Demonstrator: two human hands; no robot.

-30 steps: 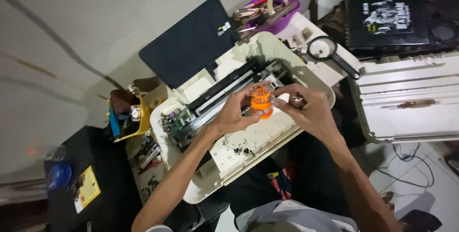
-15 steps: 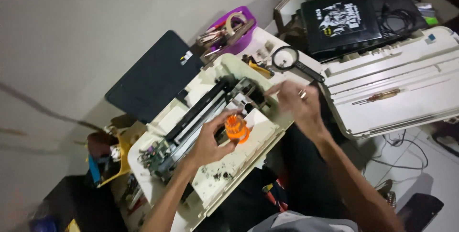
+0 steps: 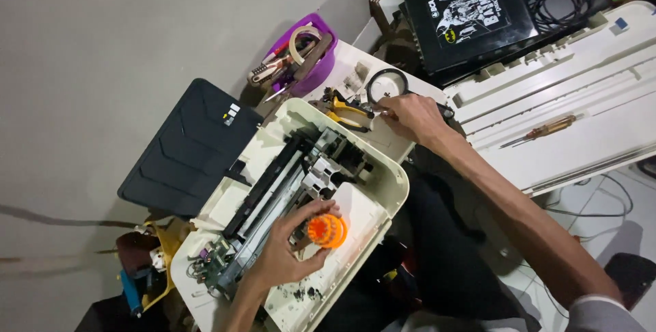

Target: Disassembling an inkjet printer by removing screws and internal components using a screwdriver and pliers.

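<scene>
While left hand (image 3: 287, 253) grips orange spool (image 3: 326, 231), right hand (image 3: 410, 116) reaches pliers (image 3: 345, 111).

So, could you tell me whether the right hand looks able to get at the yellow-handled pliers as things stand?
Probably yes: the right hand rests beside the round black magnifying glass, and the yellow-handled pliers lie uncovered just next to it, with nothing between.

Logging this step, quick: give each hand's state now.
Left hand: closed around the orange ridged part.
Right hand: fingers on the magnifying glass; whether it grips it cannot be told.
</scene>
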